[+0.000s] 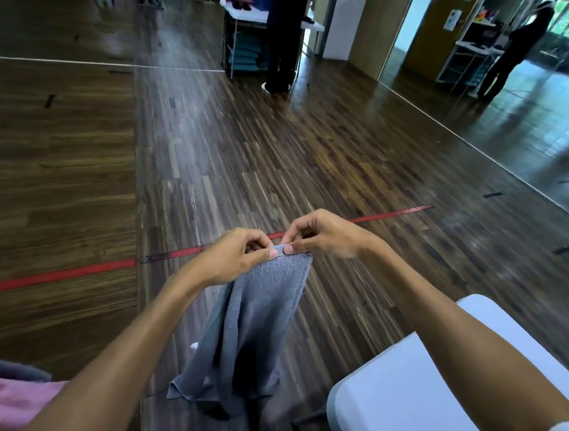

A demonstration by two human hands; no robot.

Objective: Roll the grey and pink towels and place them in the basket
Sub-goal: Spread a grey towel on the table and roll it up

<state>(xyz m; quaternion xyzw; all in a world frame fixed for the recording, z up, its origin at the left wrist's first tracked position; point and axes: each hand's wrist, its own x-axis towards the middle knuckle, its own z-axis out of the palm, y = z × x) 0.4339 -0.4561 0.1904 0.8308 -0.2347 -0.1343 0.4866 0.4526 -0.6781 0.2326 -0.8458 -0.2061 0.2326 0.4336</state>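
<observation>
Grey towel (251, 324) hangs in the air over the wooden floor (236, 157), between the person's forearms, held up by its top hem. From the head view it looks soft, light and limp, sagging into loose folds, so it is best taken by the corners or the hem, as now. The left hand (235, 257) pinches the hem with curled fingers, and the right hand (326, 234) pinches it just beside; each grip is narrow and closed on cloth. A pink towel (13, 400) lies at the lower left edge. A white bench (411, 386) corner sits at lower right. No basket is visible.
</observation>
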